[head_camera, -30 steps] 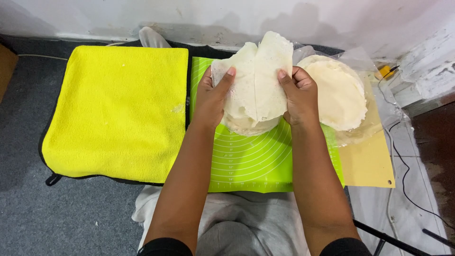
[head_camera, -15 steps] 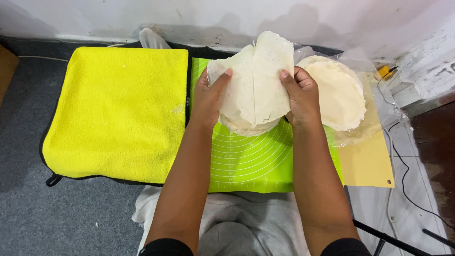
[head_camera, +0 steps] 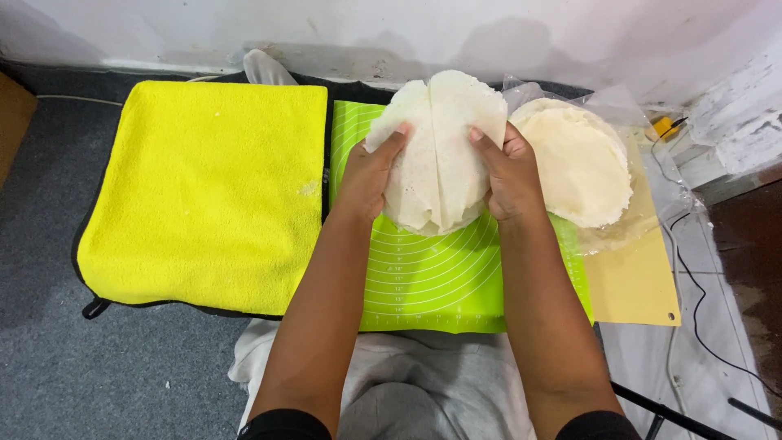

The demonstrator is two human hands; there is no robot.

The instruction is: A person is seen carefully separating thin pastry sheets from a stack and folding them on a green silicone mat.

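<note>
Both hands are up over the green mat [head_camera: 456, 285], and each has a grip on one thin, pale flatbread sheet [head_camera: 440, 155]. Left hand [head_camera: 371, 175] clamps the sheet's left edge, thumb lying on the front face, the other fingers tucked behind it. Right hand [head_camera: 509, 175] does the same on the right edge, thumb forward, fingers hidden at the back. That sheet is round, floury and matte, folding inward along a crease down its middle, and it's held tilted up above the mat's far half.

Near the person, the mat lies flat, a smooth lime silicone rectangle printed with rings and ruled edges. Left of the mat, touching its edge, spreads a fluffy bright yellow towel [head_camera: 204, 195] on a dark pad over grey carpet. Right of the mat, a smooth tan board [head_camera: 635, 281] pokes out from under it. Further back on that board, just beside the held sheet, sits a stack of round pale flatbreads [head_camera: 582, 163] with ragged rims, resting in crinkly clear plastic wrap [head_camera: 619, 106]. Beyond the mat stands a white wall [head_camera: 391, 33].
</note>
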